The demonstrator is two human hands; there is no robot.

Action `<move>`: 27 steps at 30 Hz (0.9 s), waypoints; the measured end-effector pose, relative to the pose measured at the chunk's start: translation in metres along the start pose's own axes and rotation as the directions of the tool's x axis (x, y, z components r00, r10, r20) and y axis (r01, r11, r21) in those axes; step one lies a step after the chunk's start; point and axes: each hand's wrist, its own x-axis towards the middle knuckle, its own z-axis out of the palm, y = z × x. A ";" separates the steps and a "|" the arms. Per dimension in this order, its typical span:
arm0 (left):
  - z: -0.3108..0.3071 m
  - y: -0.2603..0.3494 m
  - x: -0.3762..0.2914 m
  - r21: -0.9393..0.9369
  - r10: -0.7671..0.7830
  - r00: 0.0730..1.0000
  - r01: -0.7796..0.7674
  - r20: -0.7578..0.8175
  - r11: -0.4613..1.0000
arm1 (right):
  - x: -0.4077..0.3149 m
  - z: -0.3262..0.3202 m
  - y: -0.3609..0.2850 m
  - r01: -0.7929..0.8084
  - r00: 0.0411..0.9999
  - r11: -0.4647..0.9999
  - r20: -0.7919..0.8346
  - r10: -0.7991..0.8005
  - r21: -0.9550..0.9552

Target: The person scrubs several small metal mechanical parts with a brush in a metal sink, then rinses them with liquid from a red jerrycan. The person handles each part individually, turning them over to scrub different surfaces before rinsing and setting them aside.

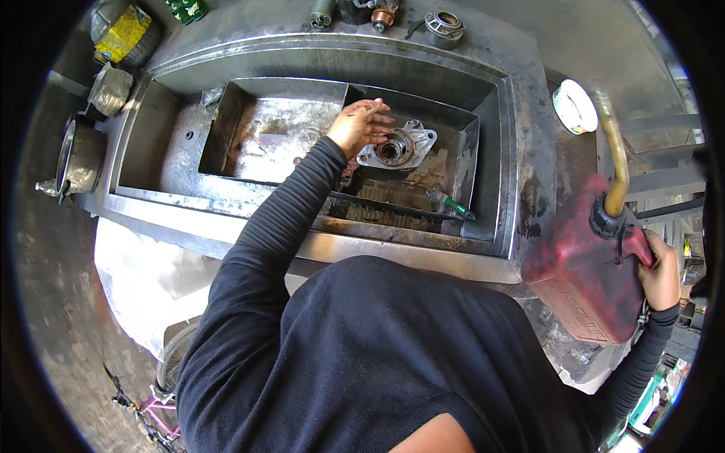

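My right hand (661, 273) grips the handle of a dirty red plastic gasoline can (583, 272) at the right, outside the metal basin. A yellowish spout (616, 153) rises from the can's black collar. My left hand (363, 125) is over the basin, fingers spread and pointing right, just at the upper left of a metal flanged housing (419, 148) with a round bore; whether it touches the housing cannot be told. The housing lies in the right compartment of an inner metal tray (283, 82). A brush with a green handle (457, 208) lies at that compartment's lower right corner.
Around the tray runs the basin's metal rim (396, 255). Behind it stand a round metal part (444, 28) and a metal cylinder (322, 14). A white tub (575, 106) is at the right. A large jug (126, 34) and a metal pot (84, 157) stand at the left.
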 end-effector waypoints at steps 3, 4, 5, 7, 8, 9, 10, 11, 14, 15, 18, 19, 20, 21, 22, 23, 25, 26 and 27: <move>0.011 -0.015 0.008 -0.168 -0.089 0.996 0.093 0.031 0.981 | 0.010 -0.008 -0.014 0.030 0.996 0.997 0.082 -0.024 -0.074; 0.012 -0.019 0.010 -0.249 -0.115 0.993 0.120 0.038 0.961 | 0.014 -0.008 -0.019 0.048 0.994 0.995 0.101 -0.040 -0.086; 0.013 -0.022 0.014 -0.330 -0.139 0.989 0.147 0.048 0.933 | 0.019 -0.009 -0.025 0.072 0.990 0.993 0.132 -0.059 -0.095; 0.014 -0.029 0.020 -0.372 -0.127 0.988 0.150 0.086 0.916 | 0.033 -0.006 -0.039 0.141 0.986 0.979 0.110 -0.125 -0.149; 0.015 -0.032 0.023 -0.400 -0.129 0.989 0.149 0.078 0.904 | 0.040 -0.006 -0.046 0.160 0.982 0.969 0.129 -0.138 -0.186; 0.016 -0.035 0.026 -0.427 -0.132 0.989 0.148 0.069 0.892 | 0.047 -0.004 -0.054 0.202 0.975 0.956 0.139 -0.174 -0.215; 0.018 -0.037 0.029 -0.454 -0.122 0.991 0.136 0.060 0.881 | 0.054 -0.002 -0.062 0.196 0.973 0.951 0.171 -0.157 -0.238; 0.019 -0.041 0.031 -0.471 -0.132 0.990 0.139 0.049 0.871 | 0.059 0.000 -0.070 0.209 0.968 0.944 0.190 -0.163 -0.255; 0.023 -0.048 0.039 -0.486 -0.145 0.989 0.143 0.035 0.862 | 0.075 0.003 -0.088 0.258 0.955 0.913 0.228 -0.191 -0.315; 0.024 -0.050 0.042 -0.457 -0.165 0.986 0.156 0.020 0.876 | 0.079 0.003 -0.093 0.286 0.949 0.900 0.227 -0.219 -0.328; 0.025 -0.056 0.052 -0.340 -0.209 0.975 0.172 -0.075 0.925 | 0.093 0.007 -0.103 0.320 0.934 0.874 0.276 -0.226 -0.366; 0.025 -0.057 0.055 -0.288 -0.219 0.969 0.179 -0.114 0.941 | 0.097 0.008 -0.105 0.320 0.930 0.869 0.300 -0.212 -0.377; 0.024 -0.059 0.058 -0.235 -0.227 0.961 0.188 -0.155 0.954 | 0.099 0.010 -0.108 0.343 0.923 0.861 0.305 -0.235 -0.376; 0.023 -0.060 0.060 -0.205 -0.226 0.959 0.191 -0.168 0.960 | 0.101 0.011 -0.110 0.353 0.918 0.856 0.318 -0.238 -0.377; 0.023 -0.061 0.061 -0.172 -0.225 0.957 0.194 -0.182 0.966 | 0.102 0.013 -0.113 0.349 0.917 0.843 0.334 -0.217 -0.409; 0.022 -0.061 0.062 -0.145 -0.234 0.952 0.208 -0.195 0.967 | 0.103 0.014 -0.115 0.369 0.910 0.846 0.334 -0.245 -0.384; 0.021 -0.063 0.063 -0.106 -0.242 0.955 0.226 -0.172 0.968 | 0.104 0.016 -0.119 0.384 0.906 0.830 0.341 -0.253 -0.404; 0.021 -0.063 0.063 -0.085 -0.249 0.957 0.238 -0.149 0.967 | 0.104 0.017 -0.121 0.384 0.905 0.827 0.345 -0.249 -0.411; 0.021 -0.064 0.063 -0.065 -0.258 0.958 0.251 -0.127 0.966 | 0.105 0.017 -0.123 0.385 0.904 0.823 0.350 -0.245 -0.417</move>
